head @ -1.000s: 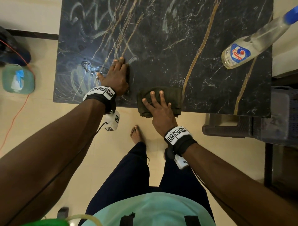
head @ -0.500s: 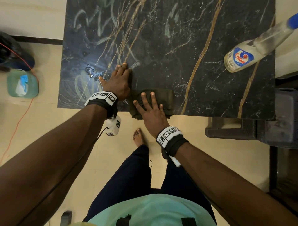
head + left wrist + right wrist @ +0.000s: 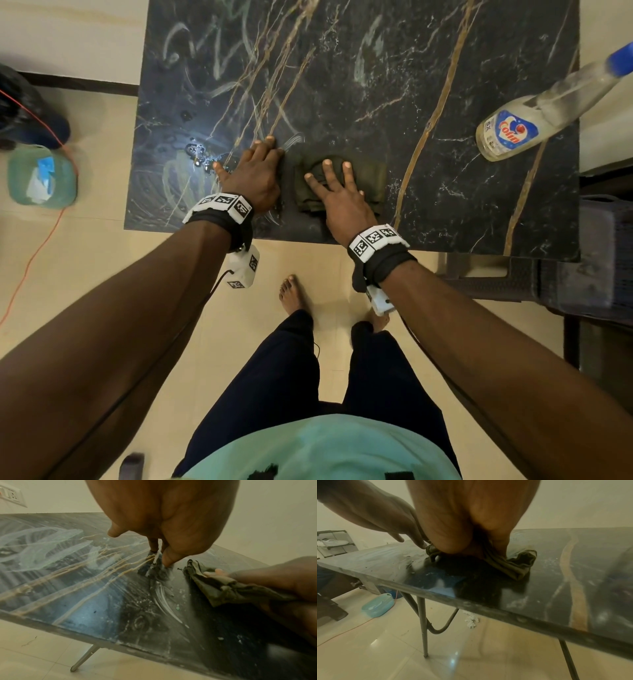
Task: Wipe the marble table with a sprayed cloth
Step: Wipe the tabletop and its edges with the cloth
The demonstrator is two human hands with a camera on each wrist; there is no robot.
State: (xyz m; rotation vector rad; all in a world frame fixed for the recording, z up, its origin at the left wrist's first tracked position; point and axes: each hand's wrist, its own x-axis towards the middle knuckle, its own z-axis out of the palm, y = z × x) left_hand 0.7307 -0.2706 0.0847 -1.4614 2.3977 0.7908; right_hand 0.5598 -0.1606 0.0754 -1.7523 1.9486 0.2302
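Your right hand (image 3: 342,202) presses flat, fingers spread, on the olive cloth (image 3: 371,181) near the marble table's (image 3: 445,212) front edge | your left hand (image 3: 255,173) rests just beside it, fingers straight on the wet streaks; holding nothing | spray bottle (image 3: 534,116) stands far right

A pale green tub (image 3: 41,176) sits on the cream floor tiles (image 3: 85,260). An orange cable (image 3: 32,255) runs across the tiles just beside the tub. Beyond the tub, by the wall, stands a dark shelf rack (image 3: 335,542). A crumpled white scrap (image 3: 471,620) lies well apart from the tub.
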